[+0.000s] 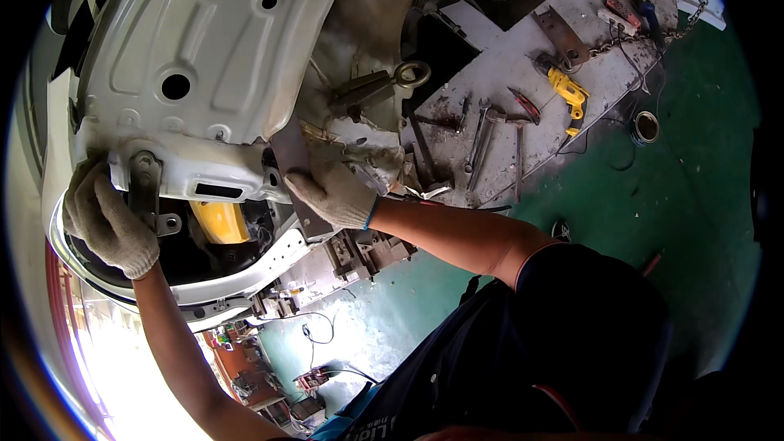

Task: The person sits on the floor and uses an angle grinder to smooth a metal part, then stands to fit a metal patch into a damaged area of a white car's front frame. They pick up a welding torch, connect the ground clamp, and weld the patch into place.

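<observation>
My left hand, in a pale knit work glove, rests with its fingers stretched along the edge of a light grey car body panel. Beside those fingers, a metal bracket hangs down from the panel. My right hand, gloved the same way, is closed on a flat grey bar at the panel's right corner, the thumb lying across it. Its far fingers are hidden behind the bar. A yellow part shows in the dark opening below the panel, between the hands.
A metal pulling clamp with a ring sits on the bodywork to the right. Beyond, a bench carries a yellow drill, hammers, wrenches and red-handled pliers. A chain lies at its far end. An open can stands on the green floor.
</observation>
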A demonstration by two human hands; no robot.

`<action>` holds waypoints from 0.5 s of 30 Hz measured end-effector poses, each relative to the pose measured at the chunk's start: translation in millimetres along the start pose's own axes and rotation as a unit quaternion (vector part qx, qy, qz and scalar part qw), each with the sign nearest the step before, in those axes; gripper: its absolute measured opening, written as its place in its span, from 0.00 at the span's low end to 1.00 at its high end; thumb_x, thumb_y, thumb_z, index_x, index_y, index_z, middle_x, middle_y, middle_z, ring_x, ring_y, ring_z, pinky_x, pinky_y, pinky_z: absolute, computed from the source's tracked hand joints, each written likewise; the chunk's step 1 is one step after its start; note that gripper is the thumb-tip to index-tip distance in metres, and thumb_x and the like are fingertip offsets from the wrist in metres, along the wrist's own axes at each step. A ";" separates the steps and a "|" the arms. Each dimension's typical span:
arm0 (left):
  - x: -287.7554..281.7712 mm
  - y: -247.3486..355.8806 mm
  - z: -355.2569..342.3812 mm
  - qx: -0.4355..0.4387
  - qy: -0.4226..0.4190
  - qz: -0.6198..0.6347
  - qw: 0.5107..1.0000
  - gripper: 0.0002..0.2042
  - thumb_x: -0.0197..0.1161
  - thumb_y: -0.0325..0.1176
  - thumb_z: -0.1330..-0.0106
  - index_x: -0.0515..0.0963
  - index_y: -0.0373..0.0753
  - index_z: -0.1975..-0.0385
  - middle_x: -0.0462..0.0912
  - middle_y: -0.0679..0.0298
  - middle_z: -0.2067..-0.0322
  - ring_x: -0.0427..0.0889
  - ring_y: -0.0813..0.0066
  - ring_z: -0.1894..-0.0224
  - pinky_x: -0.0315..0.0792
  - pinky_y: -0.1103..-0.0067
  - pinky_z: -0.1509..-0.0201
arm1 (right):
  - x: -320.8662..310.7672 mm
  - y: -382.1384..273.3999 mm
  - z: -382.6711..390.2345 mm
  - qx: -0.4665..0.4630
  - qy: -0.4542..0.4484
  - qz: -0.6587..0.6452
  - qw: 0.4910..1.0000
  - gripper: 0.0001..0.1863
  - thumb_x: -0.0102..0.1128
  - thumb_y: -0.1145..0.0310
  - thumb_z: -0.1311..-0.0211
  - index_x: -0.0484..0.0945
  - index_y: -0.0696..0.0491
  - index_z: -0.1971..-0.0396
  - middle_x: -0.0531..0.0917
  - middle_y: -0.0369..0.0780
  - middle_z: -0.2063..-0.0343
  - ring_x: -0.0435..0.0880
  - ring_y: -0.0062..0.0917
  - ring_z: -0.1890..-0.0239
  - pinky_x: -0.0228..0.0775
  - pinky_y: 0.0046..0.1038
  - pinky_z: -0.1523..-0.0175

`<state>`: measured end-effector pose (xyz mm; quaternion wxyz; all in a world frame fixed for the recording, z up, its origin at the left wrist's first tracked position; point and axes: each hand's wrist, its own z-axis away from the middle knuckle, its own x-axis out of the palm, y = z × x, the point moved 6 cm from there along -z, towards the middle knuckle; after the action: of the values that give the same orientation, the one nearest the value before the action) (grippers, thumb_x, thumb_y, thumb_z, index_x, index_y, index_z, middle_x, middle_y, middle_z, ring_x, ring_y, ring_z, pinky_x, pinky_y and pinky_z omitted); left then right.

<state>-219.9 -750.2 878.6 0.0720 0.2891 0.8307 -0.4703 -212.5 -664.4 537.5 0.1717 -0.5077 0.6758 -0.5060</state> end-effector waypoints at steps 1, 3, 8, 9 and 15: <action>0.6 -5.3 0.8 -0.047 0.007 0.042 0.998 0.10 0.62 0.34 0.28 0.85 0.36 0.56 0.87 0.58 0.50 0.77 0.61 0.44 0.64 0.68 0.36 | 6.3 12.3 2.4 0.001 -0.017 -0.006 1.000 0.23 0.52 0.50 0.22 0.83 0.57 0.53 0.85 0.59 0.63 0.85 0.54 0.63 0.77 0.47 0.55; -2.2 -4.5 -5.4 -0.060 -0.003 0.020 0.998 0.10 0.61 0.34 0.27 0.85 0.36 0.56 0.87 0.58 0.50 0.77 0.61 0.44 0.64 0.67 0.35 | 16.8 24.3 17.3 0.006 -0.009 0.038 0.999 0.20 0.52 0.54 0.21 0.81 0.56 0.49 0.85 0.58 0.61 0.86 0.50 0.61 0.77 0.46 0.55; -6.4 10.0 3.7 0.119 0.003 -0.041 0.992 0.12 0.66 0.34 0.29 0.82 0.35 0.52 0.87 0.58 0.50 0.81 0.60 0.46 0.66 0.66 0.37 | 23.6 -19.1 -3.1 -0.030 -0.064 0.105 0.992 0.19 0.48 0.58 0.19 0.80 0.58 0.52 0.85 0.56 0.64 0.86 0.51 0.62 0.78 0.46 0.55; 7.9 8.2 3.7 0.078 0.016 -0.014 0.997 0.20 0.74 0.31 0.38 0.79 0.34 0.48 0.87 0.58 0.51 0.83 0.58 0.46 0.68 0.64 0.40 | 17.4 -5.7 -1.8 -0.030 -0.039 0.095 0.994 0.21 0.47 0.55 0.19 0.80 0.59 0.51 0.85 0.57 0.63 0.86 0.52 0.61 0.78 0.47 0.55; -6.6 4.7 0.3 0.081 -0.013 -0.086 0.993 0.10 0.62 0.31 0.29 0.83 0.36 0.52 0.88 0.61 0.52 0.80 0.64 0.43 0.65 0.68 0.36 | 15.3 37.4 14.9 0.118 -0.043 0.020 0.992 0.26 0.46 0.50 0.19 0.77 0.60 0.44 0.85 0.59 0.58 0.86 0.53 0.59 0.76 0.48 0.53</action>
<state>-212.0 -751.3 877.5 0.0180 0.2153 0.8107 -0.5441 -227.0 -686.2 503.3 0.2698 -0.4916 0.6133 -0.5562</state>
